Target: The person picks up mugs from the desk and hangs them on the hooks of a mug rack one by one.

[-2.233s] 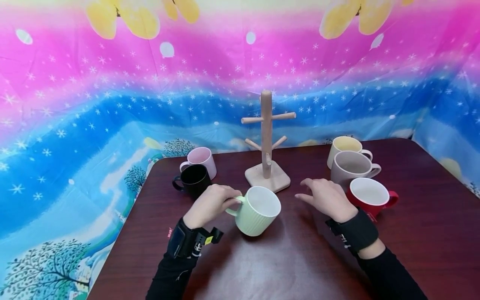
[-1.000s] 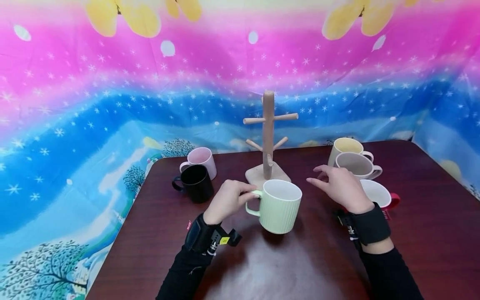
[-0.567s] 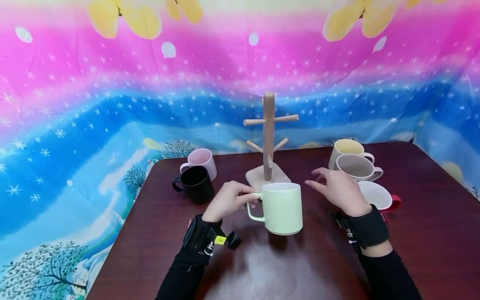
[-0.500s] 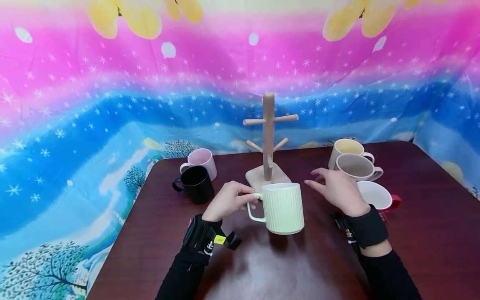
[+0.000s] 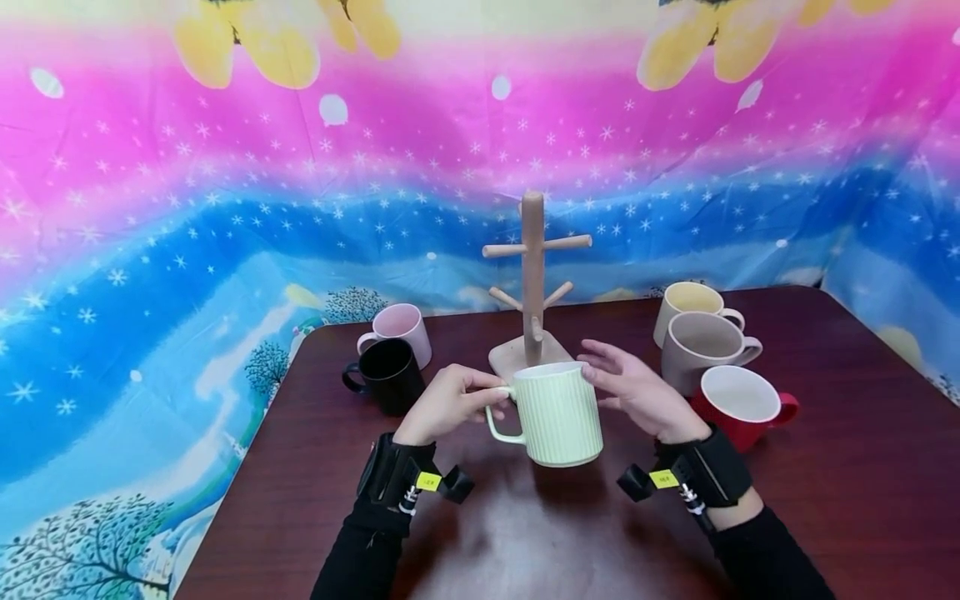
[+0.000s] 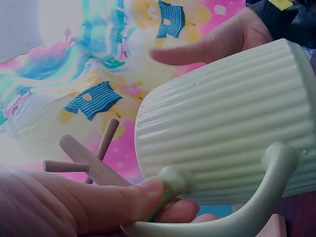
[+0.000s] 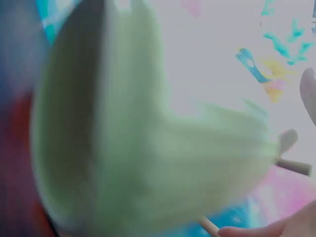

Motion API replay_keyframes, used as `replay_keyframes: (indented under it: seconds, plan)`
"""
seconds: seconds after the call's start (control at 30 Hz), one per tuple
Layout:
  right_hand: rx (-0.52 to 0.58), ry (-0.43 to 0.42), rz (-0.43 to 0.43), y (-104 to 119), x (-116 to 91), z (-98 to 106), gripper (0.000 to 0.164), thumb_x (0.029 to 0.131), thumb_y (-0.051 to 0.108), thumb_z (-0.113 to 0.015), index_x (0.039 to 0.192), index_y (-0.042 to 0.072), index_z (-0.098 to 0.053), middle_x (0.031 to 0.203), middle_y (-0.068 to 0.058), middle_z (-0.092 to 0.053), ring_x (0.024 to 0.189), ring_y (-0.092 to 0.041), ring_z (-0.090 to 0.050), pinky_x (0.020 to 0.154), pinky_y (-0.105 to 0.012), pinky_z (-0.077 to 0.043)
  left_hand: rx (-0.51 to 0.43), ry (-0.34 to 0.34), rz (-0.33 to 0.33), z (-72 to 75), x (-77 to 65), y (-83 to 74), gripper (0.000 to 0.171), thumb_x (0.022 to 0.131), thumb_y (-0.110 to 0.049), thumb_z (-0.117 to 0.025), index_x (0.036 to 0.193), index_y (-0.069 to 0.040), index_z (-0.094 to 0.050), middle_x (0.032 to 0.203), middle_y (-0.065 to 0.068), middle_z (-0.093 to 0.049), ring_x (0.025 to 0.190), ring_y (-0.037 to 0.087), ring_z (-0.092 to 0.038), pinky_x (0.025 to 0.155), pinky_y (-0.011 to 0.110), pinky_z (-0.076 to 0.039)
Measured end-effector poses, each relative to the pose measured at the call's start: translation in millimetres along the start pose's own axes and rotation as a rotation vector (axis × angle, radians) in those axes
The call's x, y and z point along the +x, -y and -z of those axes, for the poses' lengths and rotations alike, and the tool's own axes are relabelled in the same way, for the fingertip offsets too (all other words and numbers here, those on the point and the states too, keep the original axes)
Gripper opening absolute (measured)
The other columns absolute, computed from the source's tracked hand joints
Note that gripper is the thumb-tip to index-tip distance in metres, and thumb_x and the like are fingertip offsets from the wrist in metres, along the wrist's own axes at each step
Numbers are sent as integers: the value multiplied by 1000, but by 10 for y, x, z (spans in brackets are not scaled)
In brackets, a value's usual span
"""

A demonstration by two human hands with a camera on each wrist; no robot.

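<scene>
Presently, the left hand (image 5: 447, 406) is pinching the green mug (image 5: 561, 418) by its handle (image 5: 507, 438); the right hand (image 5: 640, 393) is holding spread fingers alongside.

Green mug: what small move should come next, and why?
Probably close the right hand around the body of the green mug. It is open beside the wall opposite the handle, while the left hand pinches only that handle and the mug looks lifted off the table. A second grip would likely steady it.
</scene>
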State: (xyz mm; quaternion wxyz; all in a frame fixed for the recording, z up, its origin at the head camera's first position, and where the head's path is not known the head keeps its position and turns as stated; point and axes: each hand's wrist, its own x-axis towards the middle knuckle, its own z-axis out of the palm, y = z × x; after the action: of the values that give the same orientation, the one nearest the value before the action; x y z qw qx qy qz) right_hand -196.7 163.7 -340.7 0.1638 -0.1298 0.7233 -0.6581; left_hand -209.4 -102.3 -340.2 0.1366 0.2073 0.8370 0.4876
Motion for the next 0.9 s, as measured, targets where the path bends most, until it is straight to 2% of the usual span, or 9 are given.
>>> replay_keyframes:
  seconds: [0.1, 0.27, 0.37, 0.57, 0.67, 0.8, 0.9]
  plan:
    - [40, 81, -13, -51, 18, -95, 84, 89, 40, -57, 144, -3, -10, 141, -28, -27, 124, -38, -37, 98, -54, -37, 16, -3, -11, 10, -2, 8, 19, 88, -24, -61, 97, -11, -72, 76, 7, -70, 70, 10, -64, 64, 24, -54]
    - [43, 131, 32, -132, 71, -200, 66, 88, 27, -62, 135, -4, -27, 119, -12, -49, 103, -23, -53, 88, -39, -45, 22, -18, -27, 28, -1, 18, 19, 88, -23, -62, 98, -11, -72, 76, 7, -70, 76, 23, -66, 63, 26, -53]
    - [55, 126, 48, -154, 103, -232, 65, 85, 22, -65, 133, -1, -27, 117, -9, -49, 102, -22, -53, 86, -38, -46, 20, -27, -29, 38, -3, 14, 18, 88, -22, -62, 98, -10, -71, 76, 7, -70, 76, 23, -66, 64, 29, -54]
    - [76, 66, 35, -162, 132, -299, 73, 80, 18, -71, 135, 5, -24, 122, -14, -44, 106, -25, -50, 84, -39, -47, 2, -25, -18, 30, 1, 2, 19, 87, -22, -63, 98, -9, -71, 77, 8, -70, 75, 21, -66, 68, 37, -55]
    - [77, 45, 39, -174, 126, -330, 69, 80, 17, -70, 134, 7, -27, 121, -13, -46, 105, -25, -51, 83, -40, -47, 6, -25, -14, 25, -3, 5, 19, 87, -23, -63, 99, -10, -72, 77, 8, -70, 76, 21, -66, 69, 38, -55]
    - [87, 41, 76, -182, 131, -355, 60, 81, 14, -69, 130, 7, -35, 116, -12, -51, 102, -26, -54, 82, -41, -48, 12, -30, -15, 26, 0, 7, 18, 87, -23, -64, 98, -11, -72, 77, 8, -70, 77, 20, -66, 67, 35, -54]
    - [82, 14, 82, -176, 131, -363, 61, 80, 13, -69, 130, 7, -35, 116, -11, -52, 102, -26, -53, 82, -41, -47, 20, -38, -23, 21, 9, 2, 17, 86, -23, -64, 96, -12, -72, 79, 11, -70, 76, 18, -65, 66, 30, -54]
